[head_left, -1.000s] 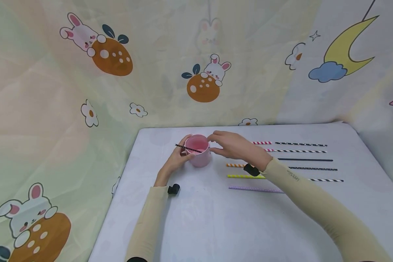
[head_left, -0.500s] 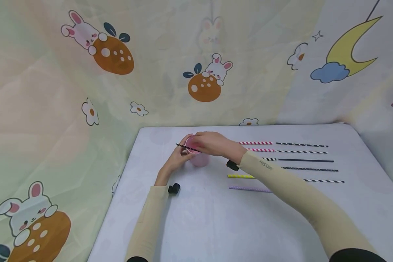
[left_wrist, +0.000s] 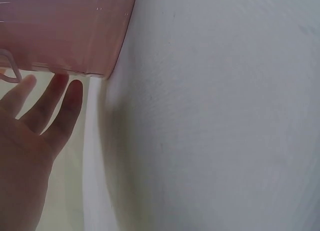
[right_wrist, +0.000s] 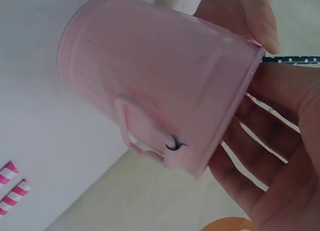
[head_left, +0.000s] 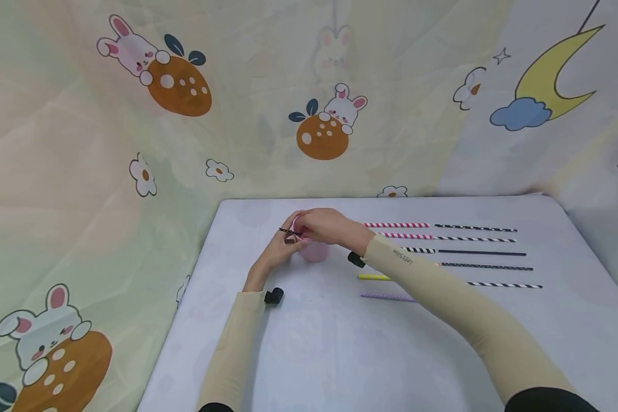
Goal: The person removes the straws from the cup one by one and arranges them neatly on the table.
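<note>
A pink bucket (head_left: 315,252) with small side handles stands at the table's back left. My left hand (head_left: 275,247) holds its left side, thumb in front; in the left wrist view those fingers (left_wrist: 74,98) touch the wall. A black straw (head_left: 288,231) with white dots sticks out leftward over the rim. Above the mouth, my right hand (head_left: 325,226) reaches in with its fingers down. In the right wrist view, the straw (right_wrist: 295,60) runs between the left thumb and my right hand; the right fingertips are hidden behind the rim, and I cannot tell whether they pinch it.
Right of the bucket lie rows of paper straws: red-striped (head_left: 399,225), yellow (head_left: 373,277), purple (head_left: 388,297), and several black or black-and-white (head_left: 481,252). My right sleeve (head_left: 427,286) covers part of them. A patterned cloth (head_left: 257,114) hangs behind the table.
My right hand has moved left from the bucket's right rim to over its mouth, fingers going in. The straw has shifted slightly right and less of it shows. The left hand stays put.
</note>
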`<state>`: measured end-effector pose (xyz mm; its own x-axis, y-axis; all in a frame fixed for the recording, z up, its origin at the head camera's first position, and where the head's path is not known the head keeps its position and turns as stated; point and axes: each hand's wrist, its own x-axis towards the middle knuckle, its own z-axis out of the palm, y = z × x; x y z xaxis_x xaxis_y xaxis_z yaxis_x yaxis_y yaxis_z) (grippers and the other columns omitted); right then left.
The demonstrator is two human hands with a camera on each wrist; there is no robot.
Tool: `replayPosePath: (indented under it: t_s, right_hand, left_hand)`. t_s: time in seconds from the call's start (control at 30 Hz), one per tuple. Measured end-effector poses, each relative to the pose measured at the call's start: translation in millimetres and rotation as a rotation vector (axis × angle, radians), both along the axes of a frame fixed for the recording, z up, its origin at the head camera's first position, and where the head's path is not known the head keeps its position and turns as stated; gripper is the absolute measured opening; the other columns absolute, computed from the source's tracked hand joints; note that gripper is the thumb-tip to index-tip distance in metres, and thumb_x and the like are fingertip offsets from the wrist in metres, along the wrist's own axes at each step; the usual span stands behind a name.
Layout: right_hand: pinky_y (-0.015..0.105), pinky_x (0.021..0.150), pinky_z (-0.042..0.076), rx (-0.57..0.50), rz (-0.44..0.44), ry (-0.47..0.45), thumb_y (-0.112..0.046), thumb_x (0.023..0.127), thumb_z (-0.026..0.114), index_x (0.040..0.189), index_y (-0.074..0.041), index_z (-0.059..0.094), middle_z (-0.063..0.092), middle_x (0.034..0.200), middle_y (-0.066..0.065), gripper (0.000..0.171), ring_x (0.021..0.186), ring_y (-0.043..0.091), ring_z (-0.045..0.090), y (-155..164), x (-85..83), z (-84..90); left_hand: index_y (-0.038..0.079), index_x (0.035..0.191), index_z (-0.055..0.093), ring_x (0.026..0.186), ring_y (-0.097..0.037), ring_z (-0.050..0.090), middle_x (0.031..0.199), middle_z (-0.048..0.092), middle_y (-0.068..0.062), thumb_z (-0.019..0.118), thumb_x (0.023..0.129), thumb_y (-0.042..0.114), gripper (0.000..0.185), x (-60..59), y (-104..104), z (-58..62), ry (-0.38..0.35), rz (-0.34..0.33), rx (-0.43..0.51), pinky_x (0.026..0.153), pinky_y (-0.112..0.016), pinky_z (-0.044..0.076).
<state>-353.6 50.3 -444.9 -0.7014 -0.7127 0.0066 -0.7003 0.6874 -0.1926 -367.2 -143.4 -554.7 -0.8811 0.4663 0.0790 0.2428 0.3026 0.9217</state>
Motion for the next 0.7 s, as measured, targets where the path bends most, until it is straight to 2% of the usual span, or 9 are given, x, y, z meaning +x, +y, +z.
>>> replayPosePath:
  t_s: [0.13,0.33,0.43,0.57,0.7]
  right_hand:
    - [0.035,0.087,0.054,0.005,0.000,-0.016,-0.015,0.095,0.068,0.106,-0.017,0.074,0.072,0.099,-0.003,0.012,0.094,0.015,0.063,-1.0,-1.0,-4.1]
    - [0.036,0.090,0.054,-0.010,0.018,0.001,-0.014,0.097,0.066,0.105,-0.016,0.073,0.072,0.102,-0.002,0.011,0.099,0.017,0.063,0.0,-0.1,-7.0]
    - [0.036,0.089,0.054,-0.023,0.026,0.000,-0.013,0.097,0.066,0.103,-0.016,0.073,0.071,0.100,-0.002,0.011,0.098,0.016,0.063,0.7,0.6,-5.6]
    - [0.036,0.089,0.054,-0.024,0.034,-0.002,-0.013,0.097,0.065,0.105,-0.016,0.074,0.072,0.101,-0.002,0.012,0.098,0.016,0.064,1.2,0.3,-3.8]
    - [0.036,0.088,0.055,-0.019,0.032,-0.002,-0.016,0.098,0.065,0.107,-0.017,0.074,0.073,0.102,-0.004,0.013,0.098,0.016,0.064,1.4,-0.2,-1.1]
  left_hand:
    - [0.035,0.159,0.023,0.114,-0.023,0.053,0.147,0.049,-0.007,0.073,0.093,0.025,0.084,-0.2,0.2,0.3,-0.008,-0.002,-0.017,0.091,-0.032,0.047]
    - [0.045,0.155,0.028,0.105,-0.021,0.056,0.134,0.054,-0.006,0.075,0.088,0.046,0.082,0.6,-0.3,-0.5,0.016,-0.008,0.001,0.084,-0.033,0.049]
    - [0.045,0.155,0.028,0.109,-0.022,0.057,0.138,0.053,-0.005,0.075,0.090,0.040,0.080,-0.5,-0.5,-1.3,0.019,-0.009,0.010,0.087,-0.033,0.049]
    - [0.040,0.157,0.027,0.113,-0.023,0.055,0.144,0.050,-0.006,0.073,0.093,0.023,0.080,-0.9,-0.1,-0.1,0.015,-0.008,0.009,0.091,-0.030,0.047]
    - [0.031,0.159,0.025,0.117,-0.024,0.052,0.151,0.046,-0.009,0.072,0.093,0.016,0.082,-0.8,0.0,1.2,-0.004,-0.014,0.017,0.093,-0.031,0.047]
